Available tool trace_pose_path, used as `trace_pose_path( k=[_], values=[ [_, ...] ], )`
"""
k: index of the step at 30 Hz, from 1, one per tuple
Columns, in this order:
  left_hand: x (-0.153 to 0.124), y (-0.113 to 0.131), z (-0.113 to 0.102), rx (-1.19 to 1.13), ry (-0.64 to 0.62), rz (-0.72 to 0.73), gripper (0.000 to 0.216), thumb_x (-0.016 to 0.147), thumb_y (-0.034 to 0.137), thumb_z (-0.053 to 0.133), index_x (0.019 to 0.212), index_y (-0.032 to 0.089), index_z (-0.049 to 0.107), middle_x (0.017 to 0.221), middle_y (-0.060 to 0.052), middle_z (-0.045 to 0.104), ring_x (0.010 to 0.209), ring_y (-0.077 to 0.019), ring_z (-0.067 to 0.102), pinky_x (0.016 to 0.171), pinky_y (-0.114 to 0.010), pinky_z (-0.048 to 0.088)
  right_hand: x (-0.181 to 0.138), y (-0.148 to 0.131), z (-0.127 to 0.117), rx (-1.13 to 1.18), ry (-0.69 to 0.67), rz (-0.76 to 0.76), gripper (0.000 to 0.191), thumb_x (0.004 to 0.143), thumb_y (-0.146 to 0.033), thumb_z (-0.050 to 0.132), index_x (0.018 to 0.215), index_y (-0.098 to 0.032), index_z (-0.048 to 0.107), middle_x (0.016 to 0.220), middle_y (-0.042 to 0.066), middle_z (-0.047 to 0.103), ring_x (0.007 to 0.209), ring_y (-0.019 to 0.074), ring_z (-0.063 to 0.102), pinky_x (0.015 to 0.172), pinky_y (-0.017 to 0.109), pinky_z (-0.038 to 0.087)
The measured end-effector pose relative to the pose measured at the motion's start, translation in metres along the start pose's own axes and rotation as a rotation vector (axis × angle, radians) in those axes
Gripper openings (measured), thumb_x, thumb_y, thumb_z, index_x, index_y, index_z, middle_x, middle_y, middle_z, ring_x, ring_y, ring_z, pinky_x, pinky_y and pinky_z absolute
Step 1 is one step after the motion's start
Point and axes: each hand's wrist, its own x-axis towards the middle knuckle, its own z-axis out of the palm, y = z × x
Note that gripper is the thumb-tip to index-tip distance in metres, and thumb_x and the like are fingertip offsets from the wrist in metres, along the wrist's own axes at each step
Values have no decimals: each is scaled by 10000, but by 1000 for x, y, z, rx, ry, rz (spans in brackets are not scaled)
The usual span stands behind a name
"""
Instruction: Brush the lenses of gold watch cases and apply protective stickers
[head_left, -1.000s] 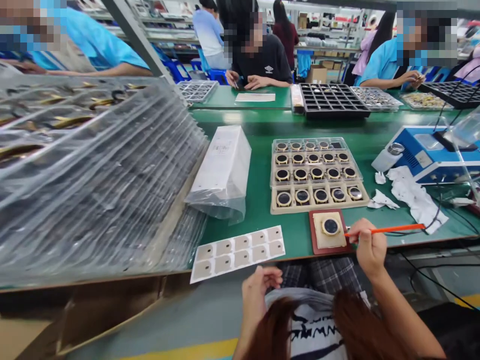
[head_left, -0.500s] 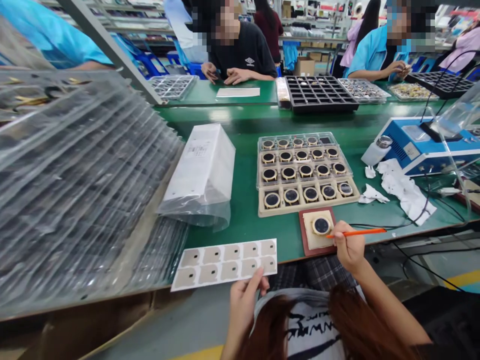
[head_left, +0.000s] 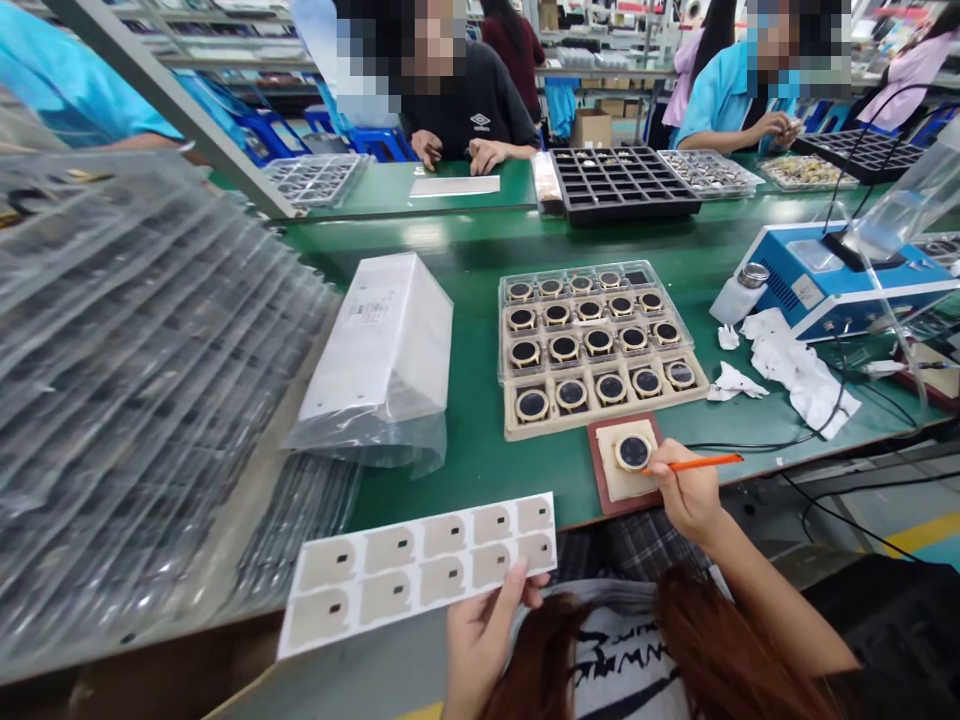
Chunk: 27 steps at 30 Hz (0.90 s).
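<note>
My left hand [head_left: 480, 632] pinches the right end of a white sticker sheet [head_left: 420, 567] with two rows of grey patches, held over the table's near edge. My right hand [head_left: 686, 490] grips a thin orange stick [head_left: 697, 462] like a pen. Its tip rests beside a round gold-rimmed watch case [head_left: 634, 451] that lies on a cream pad in a small red-brown holder [head_left: 600, 480]. Just behind stands a beige tray [head_left: 600, 350] with several rows of the same watch cases, partly under a clear lid.
A tall slanted stack of clear plastic trays [head_left: 142, 390] fills the left. A bagged white box [head_left: 379, 350] lies beside it. A blue machine [head_left: 840, 275], crumpled white wipes [head_left: 795, 370] and cables sit at right. Other people work at a black tray [head_left: 619, 180] across the table.
My left hand came up from my lap and took hold of the sticker sheet, which has lifted and shifted left toward me. My right hand stays at the watch case.
</note>
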Motion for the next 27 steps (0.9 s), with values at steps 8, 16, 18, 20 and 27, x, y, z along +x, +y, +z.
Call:
trace_pose_path(
  k=[8, 16, 18, 20, 27],
  values=[
    [0, 8, 0, 78, 50, 10, 418, 766, 519, 748, 517, 195, 658, 590, -20, 634, 654, -169, 596, 751, -241, 462, 3, -4, 0, -19, -1, 3, 282, 1025, -200, 386, 793, -201, 547, 653, 8, 535, 563, 148, 516, 521, 258, 407],
    [-1, 9, -1, 125, 13, 33, 401, 807, 464, 695, 511, 201, 627, 582, -4, 615, 606, -153, 563, 695, -237, 442, 1, -6, 9, -52, -13, 34, 293, 1018, -191, 396, 760, -199, 533, 663, 22, 555, 599, 161, 530, 565, 278, 413],
    [-1, 7, -3, 127, 3, 41, 409, 810, 470, 693, 511, 198, 628, 581, -7, 614, 601, -153, 561, 685, -239, 445, 1, -6, 7, -59, -28, 38, 306, 1024, -204, 397, 753, -198, 539, 662, 24, 559, 600, 159, 528, 568, 279, 417],
    [0, 4, -7, 132, -5, 42, 414, 816, 493, 685, 532, 194, 648, 593, -17, 627, 611, -161, 576, 686, -243, 459, 2, -6, -2, -17, -66, 34, 314, 1036, -232, 395, 774, -196, 564, 667, 21, 565, 607, 156, 531, 569, 273, 427],
    [25, 4, -11, 107, -121, 94, 436, 776, 529, 697, 514, 182, 660, 559, -45, 639, 588, -176, 610, 650, -251, 508, 35, 1, -48, 80, -308, -192, 158, 1025, -258, 479, 1043, -224, 632, 866, 54, 678, 786, 172, 630, 693, 280, 516]
  ],
)
